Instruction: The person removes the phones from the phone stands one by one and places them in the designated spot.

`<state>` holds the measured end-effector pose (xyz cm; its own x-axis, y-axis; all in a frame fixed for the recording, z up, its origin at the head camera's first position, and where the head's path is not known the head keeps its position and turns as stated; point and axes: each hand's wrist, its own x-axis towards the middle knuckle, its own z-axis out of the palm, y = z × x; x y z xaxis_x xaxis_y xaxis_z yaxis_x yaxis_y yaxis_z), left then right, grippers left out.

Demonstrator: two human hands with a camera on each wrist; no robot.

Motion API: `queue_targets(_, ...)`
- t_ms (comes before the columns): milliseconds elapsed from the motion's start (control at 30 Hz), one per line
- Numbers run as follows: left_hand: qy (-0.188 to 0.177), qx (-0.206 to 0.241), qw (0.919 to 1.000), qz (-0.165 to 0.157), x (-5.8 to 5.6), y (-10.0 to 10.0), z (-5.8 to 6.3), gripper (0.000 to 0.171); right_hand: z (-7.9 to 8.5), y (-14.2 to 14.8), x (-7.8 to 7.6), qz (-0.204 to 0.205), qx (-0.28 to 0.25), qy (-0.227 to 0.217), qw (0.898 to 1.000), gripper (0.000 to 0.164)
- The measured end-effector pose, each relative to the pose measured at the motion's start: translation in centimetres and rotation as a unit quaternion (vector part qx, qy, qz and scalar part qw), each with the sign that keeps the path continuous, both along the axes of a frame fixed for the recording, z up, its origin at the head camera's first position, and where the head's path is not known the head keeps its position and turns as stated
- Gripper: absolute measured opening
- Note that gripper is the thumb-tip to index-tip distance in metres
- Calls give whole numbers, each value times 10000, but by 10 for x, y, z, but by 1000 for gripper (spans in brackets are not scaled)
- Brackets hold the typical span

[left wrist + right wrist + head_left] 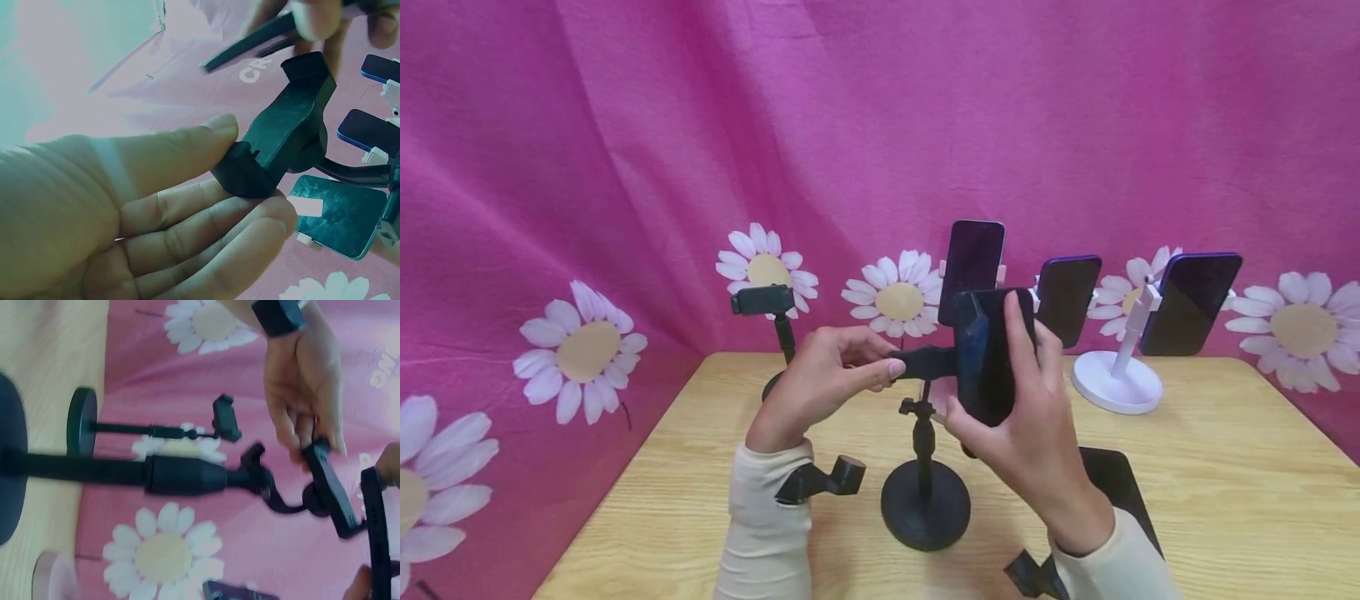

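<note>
A black phone stand rises from its round base on the wooden table, in front of me. My left hand pinches one end of the stand's black clamp between thumb and fingers. The clamp is tilted in the left wrist view, its inner face bare. A black phone is gripped by its edges in my right hand, standing near upright. It overlaps the clamp's right end in the head view. The right wrist view shows the phone edge-on, close by the clamp's far jaw.
Behind at left stands another black phone stand with a bare clamp. Phones on stands line the back: one dark, one blue-edged, another on a white stand. A dark flat device lies by my right wrist.
</note>
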<state>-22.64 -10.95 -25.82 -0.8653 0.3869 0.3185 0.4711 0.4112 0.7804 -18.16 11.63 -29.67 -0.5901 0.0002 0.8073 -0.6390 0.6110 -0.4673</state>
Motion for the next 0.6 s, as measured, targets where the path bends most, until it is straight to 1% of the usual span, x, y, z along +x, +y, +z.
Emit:
queue_targets(67, -23, -11, 10000, -4, -1, 0, 0, 21, -2, 10, 0, -212, -33, -199, 9996, 110)
queue_targets(167, -10, -75, 10000, 16, -2, 1, 1, 21, -9, 23, 1, -527, 21, -710, 9961, 110)
queue_targets(233, -1, -102, 9999, 5, -2, 1, 1, 22, -16, 31, 0, -695, 149, -1228, 9899, 109)
queue_targets(300, -12, -106, 9999, -5, -2, 1, 1, 21, -26, 38, -2, -813, 343, -1863, 9785, 108)
queue_targets(333, -22, -97, 10000, -5, -2, 1, 1, 21, -32, 42, -5, -823, 448, -2221, 9705, 108)
queue_targets(367, -42, -88, 10000, -1, -1, 0, 1, 21, -38, 45, -7, -838, 565, -2595, 9604, 108)
queue_targets(467, -88, -91, 9999, 37, 1, 0, 2, 21, -57, 54, -14, -849, 893, -3692, 9211, 108)
queue_targets(533, -107, -105, 9999, 47, 2, 0, 2, 21, -70, 61, -18, -823, 1120, -4176, 8980, 110)
queue_targets(567, -108, -112, 9999, 44, 2, 0, 3, 21, -76, 64, -19, -828, 1256, -4322, 8891, 110)
queue_targets(600, -93, -127, 9999, 43, 2, 1, 3, 21, -83, 66, -21, -825, 1383, -4420, 8825, 110)
